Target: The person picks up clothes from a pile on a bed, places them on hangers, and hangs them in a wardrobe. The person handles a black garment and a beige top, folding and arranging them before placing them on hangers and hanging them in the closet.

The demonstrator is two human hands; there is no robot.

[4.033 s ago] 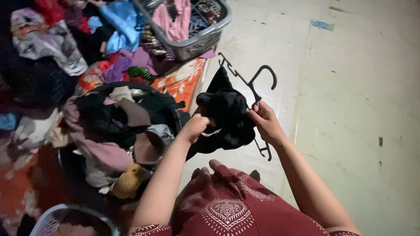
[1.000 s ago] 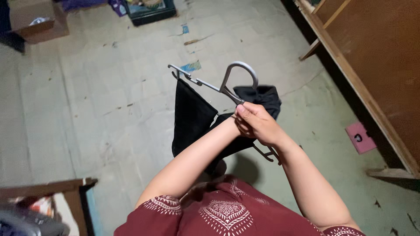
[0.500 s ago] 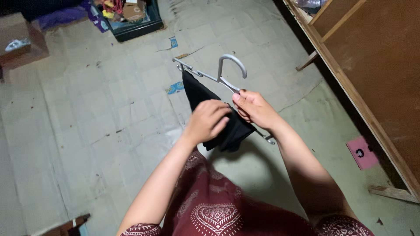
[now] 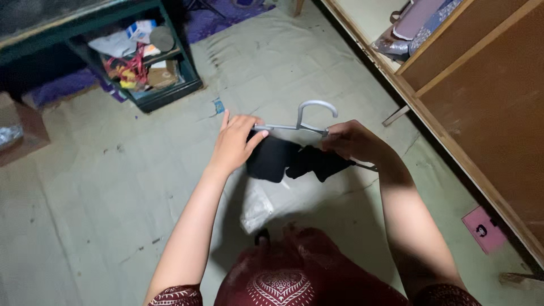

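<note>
A pale, worn tiled floor (image 4: 113, 187) fills most of the view, with a brown wooden cabinet wall (image 4: 481, 113) along the right and a dark low shelf unit (image 4: 141, 62) stuffed with papers and oddments at upper left. A small pink card (image 4: 483, 229) lies on the floor by the cabinet. In mid-air over the floor hangs a black cloth garment (image 4: 294, 161), draped on a grey plastic clothes hanger (image 4: 309, 119) whose hook points up. The left hand (image 4: 235, 144) lies spread against the garment's left side beneath the hanger bar, fingers extended rather than clenched. The right hand (image 4: 354, 141) is closed around the hanger by the hook's base. The garment seems on the bar but bunched, probably not yet smoothed out
</note>
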